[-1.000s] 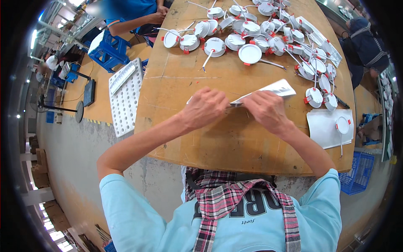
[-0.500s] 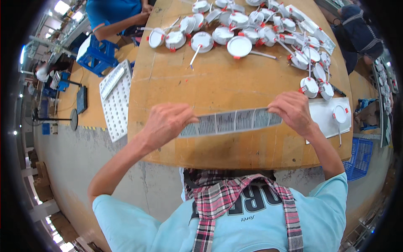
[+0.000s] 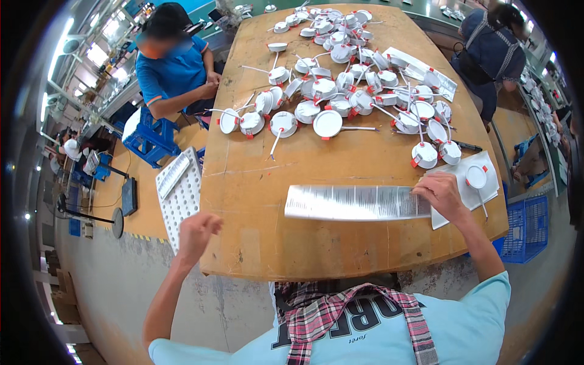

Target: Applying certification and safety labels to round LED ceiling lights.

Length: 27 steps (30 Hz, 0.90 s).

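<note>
**A long paper lies flat on the worktop**

The right hand point(image 3: 443, 193) rests on the right end of a long printed paper sheet point(image 3: 356, 202). The fingers press down on it, probably so the sheet stays flat and does not curl up. The hand is not wrapped around anything.

The left hand point(image 3: 196, 232) is off to the left, past the edge of the wooden worktop point(image 3: 255, 182). It hangs in the air with the fingers curled in. It looks like it holds nothing, but the view there is bent and small, so I cannot be sure.

The paper sheet lies near the front of the worktop, close to the person. Its right end sits on top of some white sheets point(image 3: 480, 188), and a round white lamp point(image 3: 476, 177) rests on those.

Farther back is a big pile of round white lamps point(image 3: 340, 97) with wires sticking out. They are kept away from the front, so there is room to work.

A white tray with holes point(image 3: 180, 194) sits low beside the worktop on the left. Another person in a blue shirt point(image 3: 173, 70) sits at the far left corner.
</note>
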### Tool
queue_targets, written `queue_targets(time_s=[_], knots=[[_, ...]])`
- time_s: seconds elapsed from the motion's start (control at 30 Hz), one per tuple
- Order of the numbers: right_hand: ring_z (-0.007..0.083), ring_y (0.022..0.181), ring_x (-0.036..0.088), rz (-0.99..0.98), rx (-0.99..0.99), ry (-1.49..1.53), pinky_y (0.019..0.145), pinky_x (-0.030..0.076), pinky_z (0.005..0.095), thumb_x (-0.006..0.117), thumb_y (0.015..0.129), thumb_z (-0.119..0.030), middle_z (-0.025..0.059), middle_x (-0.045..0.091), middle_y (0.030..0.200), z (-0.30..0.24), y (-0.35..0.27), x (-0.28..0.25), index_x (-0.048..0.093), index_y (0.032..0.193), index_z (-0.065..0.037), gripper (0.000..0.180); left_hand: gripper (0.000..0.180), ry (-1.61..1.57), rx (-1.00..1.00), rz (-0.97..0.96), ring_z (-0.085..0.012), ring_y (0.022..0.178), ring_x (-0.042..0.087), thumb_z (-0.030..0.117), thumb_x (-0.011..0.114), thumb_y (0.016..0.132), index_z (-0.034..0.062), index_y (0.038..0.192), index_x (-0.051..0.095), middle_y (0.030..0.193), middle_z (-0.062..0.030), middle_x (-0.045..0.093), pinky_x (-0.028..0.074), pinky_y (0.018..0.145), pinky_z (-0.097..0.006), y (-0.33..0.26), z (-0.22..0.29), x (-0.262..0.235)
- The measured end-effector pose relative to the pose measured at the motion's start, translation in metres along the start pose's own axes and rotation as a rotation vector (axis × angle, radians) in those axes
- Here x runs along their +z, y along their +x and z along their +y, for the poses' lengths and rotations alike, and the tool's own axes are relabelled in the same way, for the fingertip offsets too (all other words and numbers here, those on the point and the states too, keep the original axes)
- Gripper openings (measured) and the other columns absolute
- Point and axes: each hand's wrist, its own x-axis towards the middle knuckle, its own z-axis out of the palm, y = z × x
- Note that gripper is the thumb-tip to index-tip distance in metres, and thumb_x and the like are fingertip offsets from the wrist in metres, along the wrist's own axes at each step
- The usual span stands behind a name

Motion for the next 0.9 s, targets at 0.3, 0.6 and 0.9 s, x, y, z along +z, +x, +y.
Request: queue_targets(time_s=[0.3, 0.6, 0.9], knots=[[0.0209, 0.065, 0.062, -0.017, -0.507, 0.107, 0.062, 0.050, 0.0331, 0.074, 0.074, -0.020, 0.0021, 0.064, 0.071, -0.070, 0.041, 0.013, 0.064, 0.073, -0.008, 0.016, 0.041, 0.232, 0.638, -0.104, -0.0343, 0.087, 0.063, 0.027, 0.069, 0.085, 0.0038, 0.118, 0.060, 0.090, -0.0131, 0.067, 0.048, 0.083, -0.043, 0.023, 0.179, 0.059], [0.0199, 0.063, 0.064, 0.165, -0.325, 0.106, 0.061, 0.051, 0.0328, 0.073, 0.077, -0.014, 0.0027, 0.065, 0.067, -0.022, 0.006, -0.008, 0.068, 0.073, -0.009, 0.009, 0.027, 0.223, 0.443, -0.421, -0.0302, 0.055, 0.060, 0.029, 0.056, 0.094, 0.0054, 0.097, 0.069, 0.064, -0.0176, 0.062, 0.045, 0.053, -0.042, -0.001, 0.165, 0.066], [0.0120, 0.073, 0.065, -0.010, 0.372, 1.167, 0.065, 0.052, 0.0251, 0.054, 0.097, -0.016, 0.0065, 0.066, 0.083, -0.043, -0.006, 0.049, 0.061, 0.107, 0.000, 0.020, 0.027, -0.228, 0.027, -0.240, -0.0103, 0.054, 0.051, 0.022, 0.051, 0.099, 0.0008, 0.096, 0.067, 0.059, -0.0028, 0.054, 0.039, 0.051, -0.029, 0.018, 0.201, 0.110]])
